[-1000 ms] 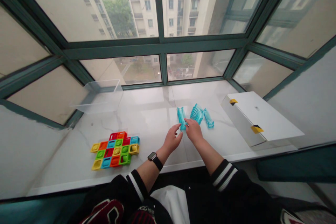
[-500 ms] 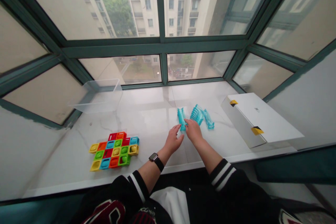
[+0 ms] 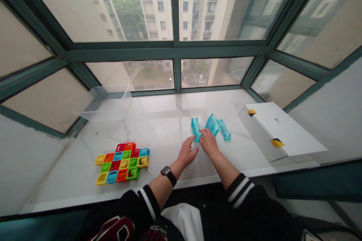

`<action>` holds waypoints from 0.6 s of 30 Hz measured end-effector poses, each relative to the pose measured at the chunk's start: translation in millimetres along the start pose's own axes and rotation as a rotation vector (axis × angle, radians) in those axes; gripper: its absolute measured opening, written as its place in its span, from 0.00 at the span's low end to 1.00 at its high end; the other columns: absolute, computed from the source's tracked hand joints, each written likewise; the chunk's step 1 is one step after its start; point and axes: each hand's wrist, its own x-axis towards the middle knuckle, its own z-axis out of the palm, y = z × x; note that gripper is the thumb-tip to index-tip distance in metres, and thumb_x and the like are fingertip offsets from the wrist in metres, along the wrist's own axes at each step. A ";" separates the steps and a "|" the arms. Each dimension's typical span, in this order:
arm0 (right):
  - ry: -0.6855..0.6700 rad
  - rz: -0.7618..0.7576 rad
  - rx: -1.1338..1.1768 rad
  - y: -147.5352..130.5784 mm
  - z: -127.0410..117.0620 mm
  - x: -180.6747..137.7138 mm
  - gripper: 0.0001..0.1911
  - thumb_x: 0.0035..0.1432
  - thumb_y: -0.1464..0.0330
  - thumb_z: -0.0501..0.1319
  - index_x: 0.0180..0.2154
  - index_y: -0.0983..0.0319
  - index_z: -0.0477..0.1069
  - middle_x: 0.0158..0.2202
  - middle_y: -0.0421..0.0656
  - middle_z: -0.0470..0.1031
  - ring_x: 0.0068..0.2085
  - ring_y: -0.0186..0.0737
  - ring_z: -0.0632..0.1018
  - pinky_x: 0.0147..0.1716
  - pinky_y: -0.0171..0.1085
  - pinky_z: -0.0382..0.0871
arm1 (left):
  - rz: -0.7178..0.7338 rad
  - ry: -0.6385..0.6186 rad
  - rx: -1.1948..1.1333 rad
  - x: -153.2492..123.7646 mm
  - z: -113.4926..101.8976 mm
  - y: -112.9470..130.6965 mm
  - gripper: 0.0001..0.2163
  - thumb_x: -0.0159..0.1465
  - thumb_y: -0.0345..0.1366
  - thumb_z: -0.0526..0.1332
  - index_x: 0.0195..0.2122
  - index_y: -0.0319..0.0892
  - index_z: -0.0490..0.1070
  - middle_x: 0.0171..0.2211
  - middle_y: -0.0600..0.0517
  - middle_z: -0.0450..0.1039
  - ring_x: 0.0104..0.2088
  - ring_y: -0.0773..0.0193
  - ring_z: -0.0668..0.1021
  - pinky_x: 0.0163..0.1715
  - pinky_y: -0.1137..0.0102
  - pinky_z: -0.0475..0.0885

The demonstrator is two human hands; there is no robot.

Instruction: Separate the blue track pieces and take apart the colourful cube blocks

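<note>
A straight piece of translucent light-blue plastic track point(image 3: 195, 125) lies on the white counter in the head view. My left hand point(image 3: 188, 153), with a black watch at its wrist, has its fingertips at the piece's lower left edge and its thumb spread apart. On the other side, the bent fingers of my right hand point(image 3: 209, 142) are closed at the track's right edge; the exact contact is partly hidden. Just beyond that hand lie a curved, ribbed blue track bundle point(image 3: 212, 124) and a narrow blue track piece point(image 3: 225, 130).
Coloured square pop-toy tiles point(image 3: 124, 164), joined together, lie at the left on the counter point(image 3: 166, 113). A clear plastic bin point(image 3: 109, 107) stands at the back left. To the right is a white box point(image 3: 283, 128) with yellow-black tabs. Windows enclose the far side.
The view has shifted very slightly. Both hands stay at the straight track piece, almost unmoved, and the other pieces lie as before.
</note>
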 end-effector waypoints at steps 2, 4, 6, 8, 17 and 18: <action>-0.001 -0.009 0.003 -0.1 -0.3 -0.3 0.23 0.61 0.79 0.59 0.56 0.63 0.76 0.53 0.53 0.76 0.54 0.48 0.77 0.58 0.44 0.70 | -0.001 -0.002 -0.007 -0.4 -0.3 1.0 0.29 0.64 0.32 0.63 0.67 0.46 0.64 0.65 0.42 0.67 0.61 0.50 0.72 0.48 0.58 0.79; 0.000 -0.022 0.002 -0.1 0.0 -0.5 0.23 0.61 0.79 0.59 0.56 0.62 0.76 0.52 0.51 0.76 0.53 0.47 0.77 0.58 0.43 0.70 | -0.003 0.000 -0.010 -0.8 -0.4 2.0 0.28 0.64 0.32 0.62 0.67 0.47 0.64 0.64 0.42 0.67 0.60 0.51 0.72 0.48 0.59 0.79; 0.003 -0.026 0.003 -0.3 0.6 -0.9 0.23 0.61 0.79 0.59 0.55 0.61 0.77 0.51 0.50 0.76 0.52 0.47 0.77 0.58 0.43 0.70 | -0.007 0.006 -0.015 -1.4 0.3 2.0 0.28 0.64 0.31 0.62 0.67 0.47 0.64 0.64 0.42 0.68 0.60 0.51 0.73 0.48 0.59 0.79; 0.007 -0.023 0.007 -1.0 1.0 -1.8 0.23 0.60 0.80 0.59 0.55 0.62 0.77 0.51 0.51 0.76 0.52 0.47 0.77 0.58 0.43 0.71 | -0.018 0.015 -0.030 -2.2 1.7 0.5 0.30 0.64 0.31 0.63 0.67 0.46 0.62 0.64 0.41 0.67 0.60 0.51 0.73 0.48 0.58 0.79; 0.034 -0.011 0.052 -1.0 -0.7 -13.5 0.23 0.61 0.78 0.58 0.55 0.59 0.76 0.54 0.50 0.74 0.54 0.46 0.77 0.56 0.44 0.73 | -0.056 0.033 -0.110 -4.8 5.9 -7.4 0.34 0.63 0.32 0.64 0.71 0.46 0.56 0.66 0.39 0.66 0.58 0.51 0.74 0.49 0.56 0.78; 0.033 -0.010 0.051 -1.2 -0.8 -14.3 0.23 0.61 0.78 0.58 0.55 0.59 0.76 0.54 0.50 0.74 0.54 0.46 0.78 0.56 0.44 0.73 | -0.056 0.030 -0.109 -4.8 6.0 -6.8 0.34 0.63 0.32 0.64 0.70 0.46 0.56 0.66 0.39 0.66 0.58 0.51 0.74 0.49 0.57 0.78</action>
